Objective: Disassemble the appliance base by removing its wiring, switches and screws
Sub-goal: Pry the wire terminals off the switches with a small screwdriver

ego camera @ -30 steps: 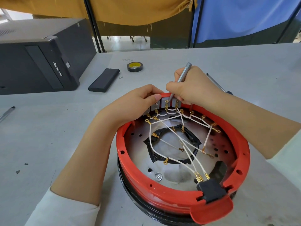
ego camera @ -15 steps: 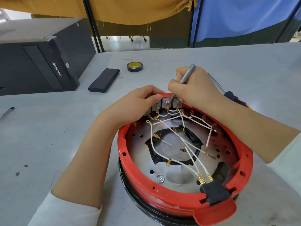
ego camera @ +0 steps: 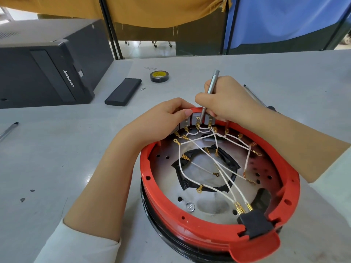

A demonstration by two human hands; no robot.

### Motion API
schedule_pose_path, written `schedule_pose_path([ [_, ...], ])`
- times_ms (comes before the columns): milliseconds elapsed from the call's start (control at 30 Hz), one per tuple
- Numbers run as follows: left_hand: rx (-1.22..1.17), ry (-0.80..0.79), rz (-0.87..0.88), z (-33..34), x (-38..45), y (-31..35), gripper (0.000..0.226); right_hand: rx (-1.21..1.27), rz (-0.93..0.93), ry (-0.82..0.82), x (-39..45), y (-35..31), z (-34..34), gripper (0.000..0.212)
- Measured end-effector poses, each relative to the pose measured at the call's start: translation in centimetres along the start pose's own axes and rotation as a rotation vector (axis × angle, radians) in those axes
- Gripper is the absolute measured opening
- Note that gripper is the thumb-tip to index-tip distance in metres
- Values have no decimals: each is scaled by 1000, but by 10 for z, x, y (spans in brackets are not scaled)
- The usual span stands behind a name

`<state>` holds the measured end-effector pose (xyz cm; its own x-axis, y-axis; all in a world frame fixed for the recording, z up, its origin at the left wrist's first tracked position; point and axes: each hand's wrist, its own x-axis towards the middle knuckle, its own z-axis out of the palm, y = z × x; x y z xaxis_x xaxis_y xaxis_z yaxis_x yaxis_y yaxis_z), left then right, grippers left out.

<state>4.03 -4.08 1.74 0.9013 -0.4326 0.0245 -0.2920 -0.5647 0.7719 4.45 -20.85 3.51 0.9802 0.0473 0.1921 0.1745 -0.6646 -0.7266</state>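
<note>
The right hand (ego camera: 226, 99) holds the screwdriver (ego camera: 210, 90) at the base's (ego camera: 190, 224) twelve o'clock; left hand (ego camera: 167, 118) holds the rim. A slip could bend wires (ego camera: 224, 177).

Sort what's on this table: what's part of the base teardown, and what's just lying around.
In the job:
red base
white wires
switches
black plug block
grey screwdriver, gripped by the right hand
left hand, holding the rim by the switches

Lying about:
tape roll
black case
loose bit
computer tower
pen
second screwdriver
</note>
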Motion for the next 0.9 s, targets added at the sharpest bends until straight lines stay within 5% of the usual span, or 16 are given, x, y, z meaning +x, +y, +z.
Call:
schedule_pose_path([
  [233, 8, -6, 9, 0, 0, 0, 21, -61, -218, 207, -12, 6, 3, 30],
  [733, -9, -6, -4, 0, 1, -1, 20, 133, -1, -93, 3, 3, -5, 29],
  [900, 0, 1, 3, 0, 0, -1, 18, 86, -122, 48, -5, 7, 1, 28],
])
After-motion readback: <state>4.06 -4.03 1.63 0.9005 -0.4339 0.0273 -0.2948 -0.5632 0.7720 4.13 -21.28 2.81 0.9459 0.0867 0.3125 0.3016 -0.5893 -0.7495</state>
